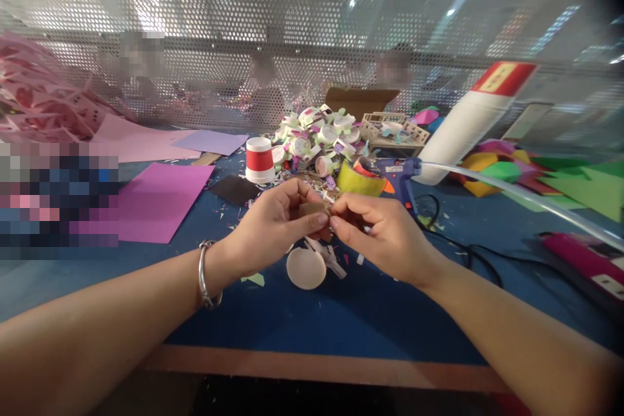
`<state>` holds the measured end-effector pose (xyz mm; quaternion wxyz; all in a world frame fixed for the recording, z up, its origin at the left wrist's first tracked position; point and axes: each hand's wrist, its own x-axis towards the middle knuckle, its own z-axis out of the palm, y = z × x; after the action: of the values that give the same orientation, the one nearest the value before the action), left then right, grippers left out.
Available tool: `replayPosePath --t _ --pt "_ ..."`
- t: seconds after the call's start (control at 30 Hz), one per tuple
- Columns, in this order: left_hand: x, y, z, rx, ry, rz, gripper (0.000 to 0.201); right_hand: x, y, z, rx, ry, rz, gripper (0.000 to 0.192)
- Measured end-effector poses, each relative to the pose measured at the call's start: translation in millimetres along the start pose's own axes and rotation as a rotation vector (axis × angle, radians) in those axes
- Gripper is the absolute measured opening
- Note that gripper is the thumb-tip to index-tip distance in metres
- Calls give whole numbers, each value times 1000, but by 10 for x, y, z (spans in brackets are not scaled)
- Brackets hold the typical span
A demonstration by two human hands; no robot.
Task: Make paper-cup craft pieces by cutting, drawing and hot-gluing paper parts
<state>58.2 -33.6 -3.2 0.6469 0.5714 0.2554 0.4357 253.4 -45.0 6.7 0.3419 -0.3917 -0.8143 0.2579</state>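
- The left hand (273, 224) and the right hand (377, 234) meet fingertip to fingertip above the blue table (341, 318), both pinching one small brown piece (314, 209) between thumb and fingers; what the piece is cannot be made out.
- A metal bangle (207, 276) sits on the left wrist.
- Directly below the brown piece, on the table, lies a white disc (305, 268) with a pale strip (327, 255) touching its upper right edge.
- Just behind the brown piece stands a yellow-green tape roll (359, 179), and beside it a blue glue gun (397, 175) with a clear glue stick (517, 194) running off to the right.
- Behind and left of the brown piece is an upturned red-and-white paper cup (259, 159).
- Further left lies a purple paper sheet (156, 198).
- Far behind it is a heap of cut paper scraps (316, 133).
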Motion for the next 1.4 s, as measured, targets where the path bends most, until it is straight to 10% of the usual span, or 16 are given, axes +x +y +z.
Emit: replayPosePath --t 0.7,1.4 --pt "-48 244 10 131 -128 -441 10 -7 73 132 -335 116 -376 21" --pt "13 83 -39 229 28 -171 8 27 105 55 -141 53 -60 21"
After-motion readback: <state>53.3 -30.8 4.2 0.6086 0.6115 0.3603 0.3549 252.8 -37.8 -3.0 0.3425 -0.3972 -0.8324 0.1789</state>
